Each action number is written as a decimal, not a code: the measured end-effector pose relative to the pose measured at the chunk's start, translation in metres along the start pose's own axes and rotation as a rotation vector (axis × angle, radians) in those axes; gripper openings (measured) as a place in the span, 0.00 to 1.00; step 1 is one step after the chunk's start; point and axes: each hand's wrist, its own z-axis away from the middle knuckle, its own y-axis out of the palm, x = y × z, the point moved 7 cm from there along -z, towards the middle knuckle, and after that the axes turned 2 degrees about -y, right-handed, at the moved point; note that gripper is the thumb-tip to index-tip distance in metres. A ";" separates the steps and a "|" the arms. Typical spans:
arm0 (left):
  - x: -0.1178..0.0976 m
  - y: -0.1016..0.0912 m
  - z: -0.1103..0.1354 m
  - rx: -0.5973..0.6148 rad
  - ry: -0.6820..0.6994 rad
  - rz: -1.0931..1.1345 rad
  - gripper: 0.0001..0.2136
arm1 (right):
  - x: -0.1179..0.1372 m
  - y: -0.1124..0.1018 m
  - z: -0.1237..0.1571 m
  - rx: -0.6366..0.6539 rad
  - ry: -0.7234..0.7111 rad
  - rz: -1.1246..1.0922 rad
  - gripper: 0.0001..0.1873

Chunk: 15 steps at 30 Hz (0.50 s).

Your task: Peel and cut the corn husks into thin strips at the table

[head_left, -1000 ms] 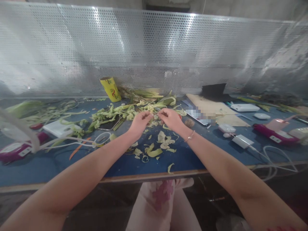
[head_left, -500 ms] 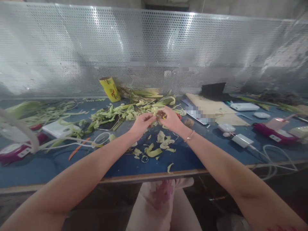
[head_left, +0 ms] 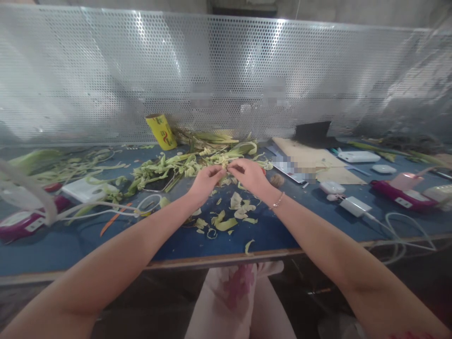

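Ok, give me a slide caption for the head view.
Left hand and right hand nearly meet over a blue table strewn with green plant scraps.

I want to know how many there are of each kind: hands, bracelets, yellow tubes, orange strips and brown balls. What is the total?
Hands: 2, left hand and right hand
Bracelet: 1
Yellow tube: 1
Orange strip: 1
Brown ball: 1
Total: 6
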 end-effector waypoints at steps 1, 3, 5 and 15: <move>0.000 0.001 0.000 0.004 -0.009 0.007 0.12 | 0.000 -0.001 0.000 -0.002 -0.008 0.020 0.06; 0.001 0.003 0.001 0.024 -0.026 0.034 0.12 | 0.000 -0.002 0.000 -0.006 -0.015 0.049 0.05; 0.001 0.004 0.001 0.033 -0.033 0.071 0.12 | 0.000 -0.002 0.000 -0.010 -0.010 0.063 0.05; 0.005 -0.005 -0.001 -0.063 -0.020 -0.021 0.11 | -0.005 0.003 0.001 -0.008 0.111 -0.104 0.04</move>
